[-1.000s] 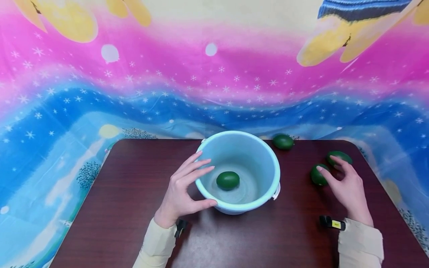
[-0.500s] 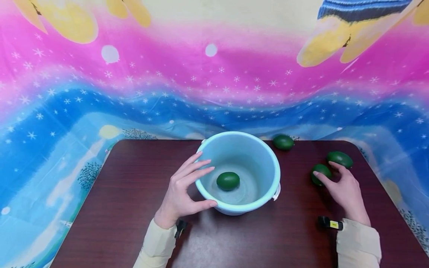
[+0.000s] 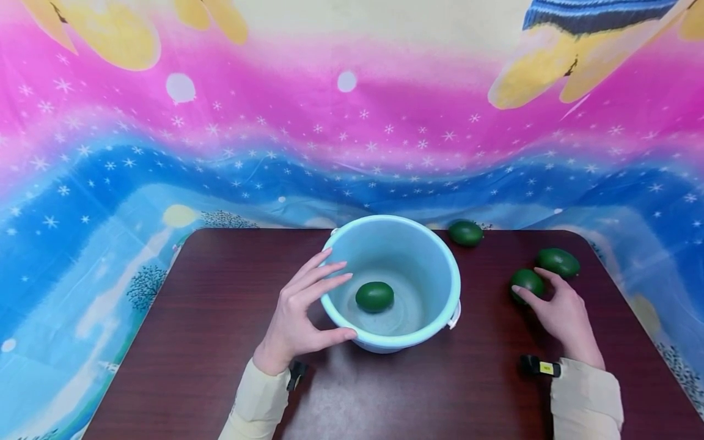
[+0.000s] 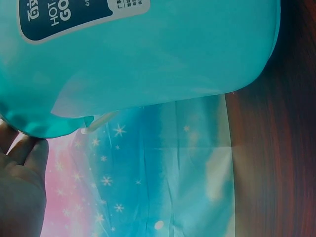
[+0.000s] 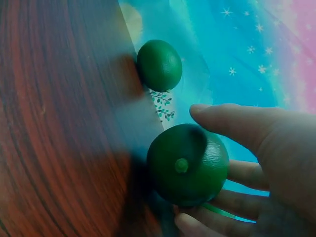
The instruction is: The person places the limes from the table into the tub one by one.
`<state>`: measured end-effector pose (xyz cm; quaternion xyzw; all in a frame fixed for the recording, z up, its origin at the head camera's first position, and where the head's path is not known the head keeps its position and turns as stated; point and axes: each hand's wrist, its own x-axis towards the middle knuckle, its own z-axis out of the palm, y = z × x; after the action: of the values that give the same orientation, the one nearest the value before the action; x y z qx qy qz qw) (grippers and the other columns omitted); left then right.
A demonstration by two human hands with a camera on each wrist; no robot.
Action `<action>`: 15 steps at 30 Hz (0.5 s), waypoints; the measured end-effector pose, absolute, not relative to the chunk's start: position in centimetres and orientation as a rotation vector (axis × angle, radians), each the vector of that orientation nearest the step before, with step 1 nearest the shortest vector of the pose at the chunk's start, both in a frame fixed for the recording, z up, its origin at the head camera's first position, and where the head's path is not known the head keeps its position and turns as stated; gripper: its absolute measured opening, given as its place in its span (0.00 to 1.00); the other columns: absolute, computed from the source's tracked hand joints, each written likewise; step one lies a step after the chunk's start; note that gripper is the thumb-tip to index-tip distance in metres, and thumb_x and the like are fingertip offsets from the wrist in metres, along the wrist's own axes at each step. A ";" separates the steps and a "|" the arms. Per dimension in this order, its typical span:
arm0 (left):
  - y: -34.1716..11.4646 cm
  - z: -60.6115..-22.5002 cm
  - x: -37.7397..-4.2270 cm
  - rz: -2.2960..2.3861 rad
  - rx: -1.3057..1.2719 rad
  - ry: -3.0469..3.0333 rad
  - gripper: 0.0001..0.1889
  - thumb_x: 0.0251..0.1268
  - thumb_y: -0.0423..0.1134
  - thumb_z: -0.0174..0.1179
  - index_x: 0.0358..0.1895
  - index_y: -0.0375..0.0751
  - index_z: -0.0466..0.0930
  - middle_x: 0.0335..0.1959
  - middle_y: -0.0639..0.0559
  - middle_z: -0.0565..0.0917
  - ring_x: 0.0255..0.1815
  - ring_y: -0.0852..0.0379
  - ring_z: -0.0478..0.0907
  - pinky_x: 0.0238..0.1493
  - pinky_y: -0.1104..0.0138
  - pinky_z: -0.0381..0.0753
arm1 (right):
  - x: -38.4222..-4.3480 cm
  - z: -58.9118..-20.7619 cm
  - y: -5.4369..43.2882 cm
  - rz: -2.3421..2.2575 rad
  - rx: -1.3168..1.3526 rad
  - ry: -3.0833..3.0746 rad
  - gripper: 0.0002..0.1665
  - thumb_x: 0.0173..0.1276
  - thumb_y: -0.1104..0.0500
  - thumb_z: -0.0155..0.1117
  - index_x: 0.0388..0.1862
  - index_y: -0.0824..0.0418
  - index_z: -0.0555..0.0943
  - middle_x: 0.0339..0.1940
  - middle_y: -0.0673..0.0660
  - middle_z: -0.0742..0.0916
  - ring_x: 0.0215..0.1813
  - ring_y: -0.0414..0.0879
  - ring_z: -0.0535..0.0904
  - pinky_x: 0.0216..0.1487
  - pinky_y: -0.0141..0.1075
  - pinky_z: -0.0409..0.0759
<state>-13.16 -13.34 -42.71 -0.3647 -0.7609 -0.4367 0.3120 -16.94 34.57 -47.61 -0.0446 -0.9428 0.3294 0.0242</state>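
A light blue bucket (image 3: pixel 387 339) stands upright on the table. My left hand (image 3: pixel 297 311) rests at its left rim, fingers fairly straight and spread, thumb on the near edge. Inside the bucket lies a dark green oval fruit (image 3: pixel 374 297), avocado-like and smooth. At the right, my right hand (image 3: pixel 566 315) spans a second green fruit (image 3: pixel 525 284), thumb on one side and fingers on the other. The right wrist view shows this fruit (image 5: pixel 187 168) end-on, with a small gap below the thumb. Contact by the other fingers is partly hidden.
Another green fruit (image 3: pixel 558 262) lies just behind the right hand, and one more green fruit (image 3: pixel 465 233) is near the far edge. A white handle joint (image 3: pixel 454 315) juts from the bucket's right side. A printed cloth (image 3: pixel 363 146) hangs behind the dark brown table (image 3: pixel 220 305).
My right hand has shifted slightly left and down, from over the rear fruit to around the nearer one. The left hand, bucket and fruits stay where they were.
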 end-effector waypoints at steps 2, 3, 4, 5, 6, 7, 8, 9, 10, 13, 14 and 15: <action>-13.3 -42.7 -13.2 -1.155 -0.962 -2.005 0.38 0.54 0.67 0.72 0.58 0.39 0.85 0.61 0.44 0.82 0.69 0.32 0.69 0.69 0.49 0.70 | -16.9 -47.7 34.7 1.019 -0.129 -2.921 0.47 0.75 0.41 0.62 0.78 0.70 0.60 0.68 0.81 0.70 0.59 0.77 0.69 0.50 0.71 0.70; -13.3 -42.8 -13.2 -1.157 -0.963 -2.003 0.38 0.54 0.66 0.72 0.58 0.38 0.85 0.61 0.44 0.82 0.69 0.32 0.69 0.69 0.49 0.70 | -16.9 -47.8 34.7 1.022 -0.125 -2.921 0.47 0.75 0.41 0.62 0.79 0.70 0.60 0.67 0.81 0.70 0.59 0.77 0.69 0.50 0.70 0.70; -13.3 -42.8 -13.2 -1.158 -0.963 -2.002 0.38 0.54 0.66 0.72 0.58 0.39 0.85 0.61 0.44 0.82 0.69 0.32 0.69 0.69 0.49 0.70 | -16.9 -47.9 34.7 1.023 -0.121 -2.920 0.47 0.75 0.41 0.62 0.79 0.69 0.60 0.67 0.81 0.70 0.59 0.76 0.69 0.50 0.70 0.70; -13.3 -42.8 -13.2 -1.159 -0.963 -2.001 0.38 0.54 0.66 0.72 0.58 0.39 0.85 0.61 0.44 0.82 0.69 0.32 0.69 0.69 0.48 0.70 | -16.9 -47.9 34.8 1.024 -0.117 -2.917 0.47 0.75 0.41 0.62 0.79 0.69 0.60 0.67 0.80 0.70 0.58 0.76 0.70 0.50 0.70 0.71; -13.3 -42.8 -13.2 -1.159 -0.963 -2.001 0.38 0.54 0.66 0.72 0.59 0.39 0.85 0.61 0.44 0.82 0.69 0.32 0.69 0.69 0.48 0.70 | -16.9 -48.0 34.8 1.024 -0.114 -2.915 0.46 0.75 0.42 0.62 0.79 0.69 0.61 0.67 0.80 0.71 0.58 0.76 0.70 0.49 0.70 0.71; -13.3 -42.9 -13.2 -1.159 -0.963 -2.001 0.38 0.54 0.66 0.72 0.59 0.39 0.85 0.61 0.44 0.82 0.69 0.32 0.69 0.69 0.48 0.70 | -16.9 -48.0 34.8 1.025 -0.112 -2.913 0.46 0.75 0.42 0.62 0.79 0.69 0.61 0.67 0.80 0.71 0.58 0.76 0.70 0.49 0.70 0.71; -13.3 -42.9 -13.2 -1.159 -0.962 -2.003 0.38 0.54 0.67 0.72 0.59 0.39 0.85 0.61 0.44 0.82 0.69 0.32 0.69 0.69 0.48 0.70 | -16.9 -48.0 34.8 1.026 -0.108 -2.912 0.46 0.75 0.42 0.63 0.79 0.69 0.61 0.67 0.80 0.71 0.58 0.76 0.71 0.49 0.69 0.71; -13.3 -42.9 -13.2 -1.159 -0.962 -2.004 0.38 0.54 0.67 0.72 0.59 0.39 0.85 0.61 0.44 0.82 0.69 0.32 0.69 0.69 0.48 0.70 | -17.0 -48.1 34.8 1.028 -0.105 -2.911 0.46 0.75 0.42 0.62 0.79 0.69 0.61 0.67 0.80 0.71 0.58 0.75 0.71 0.49 0.69 0.72; -13.3 -42.9 -13.2 -1.158 -0.961 -2.006 0.38 0.54 0.67 0.72 0.59 0.39 0.85 0.61 0.44 0.82 0.69 0.32 0.69 0.69 0.49 0.70 | -17.0 -48.1 34.8 1.028 -0.102 -2.911 0.46 0.75 0.42 0.62 0.79 0.68 0.61 0.67 0.80 0.71 0.57 0.75 0.71 0.48 0.69 0.72; -13.3 -42.9 -13.2 -1.159 -0.959 -2.011 0.38 0.54 0.67 0.72 0.59 0.39 0.85 0.61 0.44 0.82 0.69 0.33 0.69 0.69 0.49 0.70 | -17.0 -48.1 34.7 1.038 -0.096 -2.911 0.46 0.76 0.43 0.62 0.79 0.68 0.60 0.67 0.80 0.71 0.56 0.74 0.72 0.48 0.68 0.73; -13.3 -42.9 -13.2 -1.159 -0.959 -2.011 0.38 0.54 0.67 0.72 0.59 0.39 0.85 0.61 0.44 0.82 0.69 0.33 0.69 0.69 0.49 0.70 | -17.0 -48.1 34.7 1.039 -0.092 -2.910 0.45 0.76 0.43 0.62 0.79 0.68 0.60 0.67 0.80 0.72 0.56 0.74 0.72 0.47 0.67 0.74; -13.3 -42.9 -13.2 -1.159 -0.960 -2.011 0.39 0.54 0.67 0.72 0.59 0.39 0.85 0.61 0.44 0.82 0.69 0.33 0.69 0.69 0.49 0.70 | -17.0 -48.2 34.7 1.043 -0.091 -2.910 0.45 0.76 0.43 0.62 0.79 0.68 0.60 0.67 0.80 0.72 0.55 0.74 0.72 0.47 0.67 0.74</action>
<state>-13.15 -13.35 -42.89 -0.3633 -0.7613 -0.4387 0.3097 -17.05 34.66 -48.16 -0.0293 -0.9407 0.3371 0.0247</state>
